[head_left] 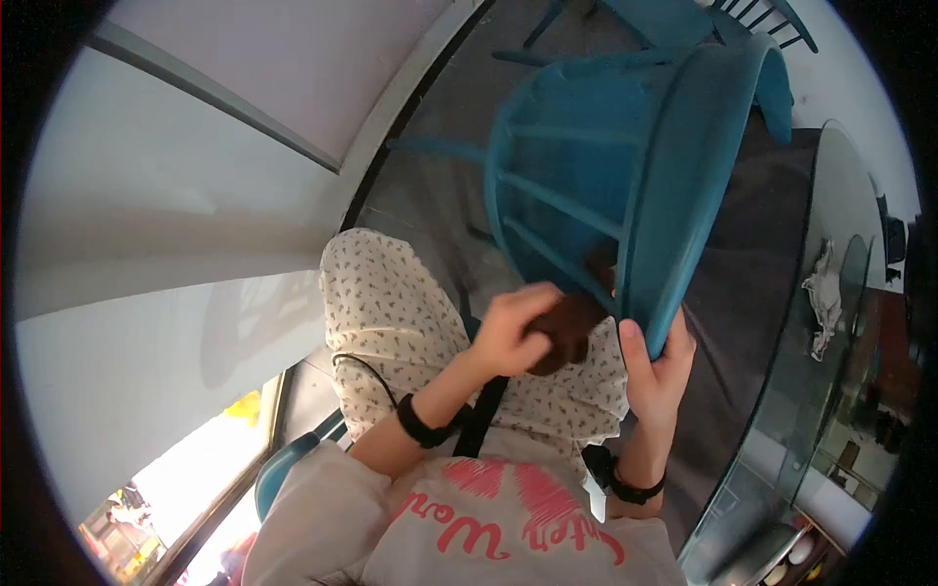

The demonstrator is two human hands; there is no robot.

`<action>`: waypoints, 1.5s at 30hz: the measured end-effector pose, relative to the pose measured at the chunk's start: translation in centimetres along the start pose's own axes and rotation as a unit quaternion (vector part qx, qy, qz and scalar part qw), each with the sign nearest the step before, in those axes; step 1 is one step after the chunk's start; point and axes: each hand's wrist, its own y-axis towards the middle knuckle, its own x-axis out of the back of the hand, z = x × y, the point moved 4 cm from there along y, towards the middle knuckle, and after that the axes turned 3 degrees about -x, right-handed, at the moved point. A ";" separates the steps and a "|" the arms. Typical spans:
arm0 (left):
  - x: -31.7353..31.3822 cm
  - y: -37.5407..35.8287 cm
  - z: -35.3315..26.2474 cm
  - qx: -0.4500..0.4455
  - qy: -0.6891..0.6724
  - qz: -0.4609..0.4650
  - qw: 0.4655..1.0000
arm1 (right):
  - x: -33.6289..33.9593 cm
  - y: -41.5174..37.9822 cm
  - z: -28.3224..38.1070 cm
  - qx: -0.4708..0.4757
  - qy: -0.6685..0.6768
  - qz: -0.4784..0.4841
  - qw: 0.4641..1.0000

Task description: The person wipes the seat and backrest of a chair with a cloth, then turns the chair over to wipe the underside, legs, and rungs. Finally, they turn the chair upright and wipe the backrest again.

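A blue chair (576, 166) with a curved back rail and spindles lies tipped in front of me, over my knees. My right hand (660, 366) grips the lower end of its curved rail, thumb on the near side. Left of it, my left hand (513, 332) is closed on a brown cloth (572, 327), which rests against the chair's lower spindles. The cloth and the fingers are partly blurred. Both wrists wear black bands.
More blue chairs (664, 21) stand at the top. A glass-topped table (782, 391) with a crumpled white cloth (823, 298) is on the right. White panels (176, 195) line the left side.
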 end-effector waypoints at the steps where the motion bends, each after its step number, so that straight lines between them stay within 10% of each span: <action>1: 1.6 -0.4 -0.7 -0.067 0.047 -0.134 0.988 | 0.1 -0.2 -0.2 -0.006 -0.005 -0.002 1.000; 6: 6.9 2.9 -4.4 0.049 0.041 -0.403 0.913 | 0.1 -0.4 -0.8 -0.025 0.014 -0.002 1.000; 8: 6.5 4.9 -5.9 -0.086 0.187 -0.259 0.944 | 0.1 -0.3 -0.6 -0.012 0.015 -0.002 1.000; 12: 0.9 8.2 -6.4 -0.027 0.198 -0.083 0.976 | 0.1 0.0 0.2 -0.047 0.015 -0.004 0.999; 25: 1.1 8.8 -1.5 0.009 0.193 -0.062 0.979 | 0.4 -1.5 -2.0 -0.040 0.044 -0.020 0.998; 32: 6.1 10.5 6.5 0.227 0.355 0.072 0.904 | 0.5 -2.1 -1.7 -0.064 0.007 -0.031 0.997; 45: 15.0 7.3 4.5 0.201 0.446 -0.242 0.838 | 0.4 -0.3 -2.1 -0.037 0.009 -0.030 0.999</action>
